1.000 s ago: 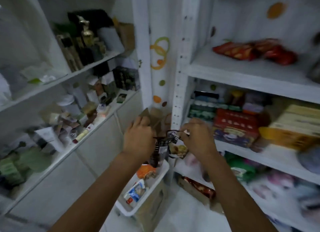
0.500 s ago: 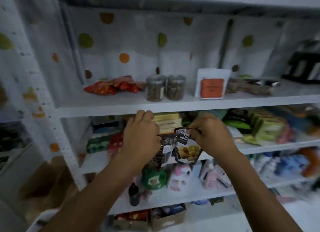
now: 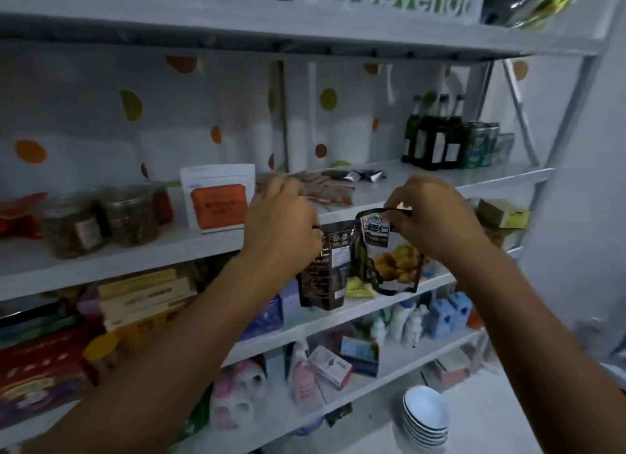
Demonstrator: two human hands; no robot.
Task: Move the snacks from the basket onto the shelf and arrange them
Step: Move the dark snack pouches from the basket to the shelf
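Best to lift both pouches clear of the front lip of the white metal shelf board [image 3: 420,184] at mid-frame, then stand them on its bare stretch. At centre frame the left hand [image 3: 279,223], knuckles up, grips the top of the dark brown foil snack pouch [image 3: 325,270]. The right hand [image 3: 437,216] pinches the top edge of the black plastic pouch printed with yellow food [image 3: 389,260]. Both pouches hang just below the lip.

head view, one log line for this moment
left hand: holds brown pouch | right hand: pinches black pouch top | place: in front of shelf, not yet set down
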